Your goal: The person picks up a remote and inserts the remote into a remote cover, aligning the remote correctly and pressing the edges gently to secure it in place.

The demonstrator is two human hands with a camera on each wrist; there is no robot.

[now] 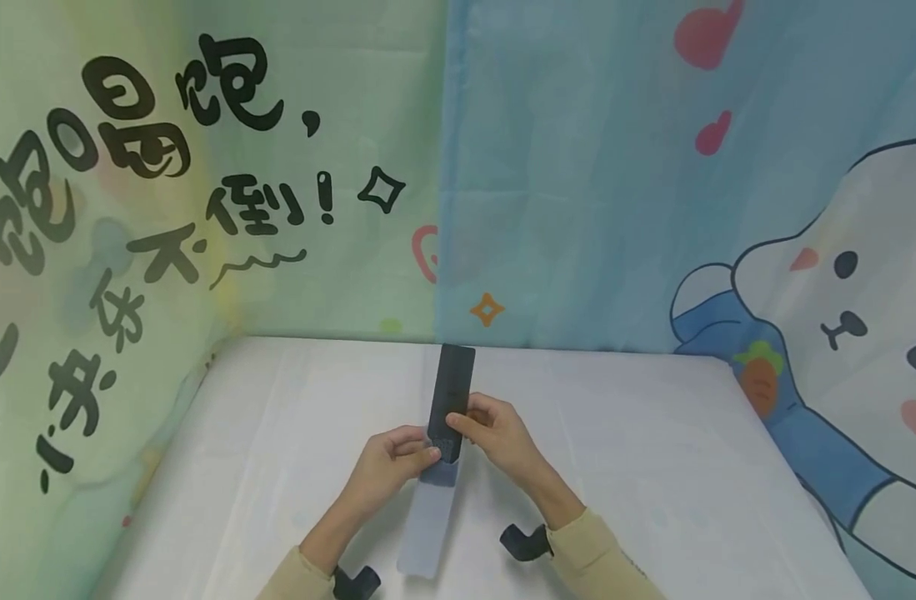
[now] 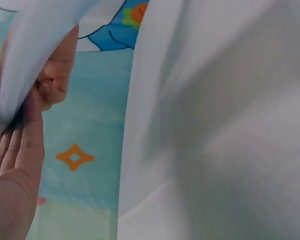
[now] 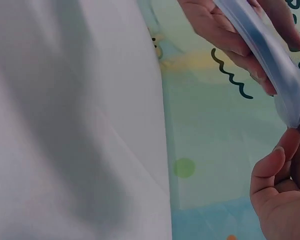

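Observation:
A long, flat black bar (image 1: 453, 379) stands partly inside the mouth of a translucent plastic sleeve (image 1: 429, 532), its upper part sticking out. My left hand (image 1: 388, 460) pinches the sleeve near its mouth, thumb in front. Higher up, on the right edge of the black bar, my right hand (image 1: 503, 432) holds it between thumb and fingers. In the left wrist view the pale sleeve (image 2: 32, 45) covers part of both hands. The right wrist view shows the sleeve (image 3: 277, 60) tilted between the hands, with the bar mostly out of frame.
A white-covered table (image 1: 292, 408) lies beneath both hands. Behind it hangs a printed curtain (image 1: 563, 192) with lettering and a cartoon animal. Dark curved pieces (image 1: 523, 543) sit at the wrists, by the sleeve cuffs.

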